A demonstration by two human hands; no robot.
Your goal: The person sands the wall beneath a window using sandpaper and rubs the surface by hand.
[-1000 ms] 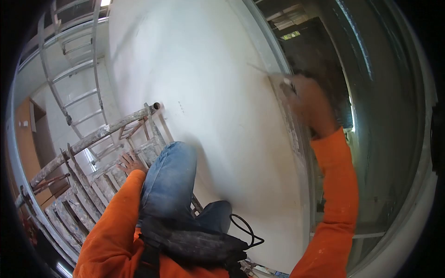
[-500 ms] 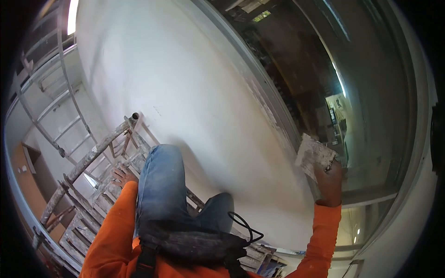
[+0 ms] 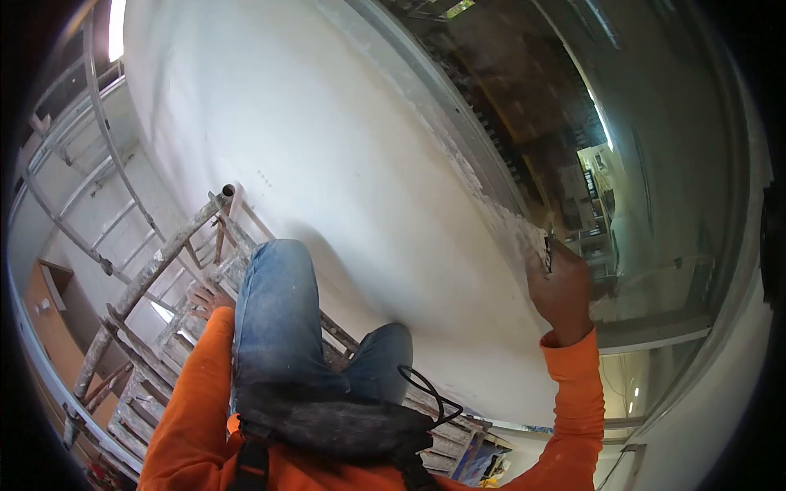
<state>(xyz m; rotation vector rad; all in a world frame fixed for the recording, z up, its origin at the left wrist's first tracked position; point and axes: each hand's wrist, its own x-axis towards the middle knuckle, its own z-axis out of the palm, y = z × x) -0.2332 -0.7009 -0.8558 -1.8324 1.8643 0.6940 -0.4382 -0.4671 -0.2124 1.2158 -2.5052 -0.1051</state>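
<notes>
R hand (image 3: 562, 286) curled round flat tool (image 3: 548, 249) (mostly hidden, edge-on) nr wall (image 3: 327, 155); L hand (image 3: 210, 300) spread, empty AFAICT, on planks (image 3: 175, 350).

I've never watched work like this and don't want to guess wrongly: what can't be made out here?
All in the head view:
Held tool: mostly hidden by the right hand.
Left palm: hidden behind the back of the left hand.
Feet: hidden by the jeans and black bag.
Wall marks: too small to read.
</notes>
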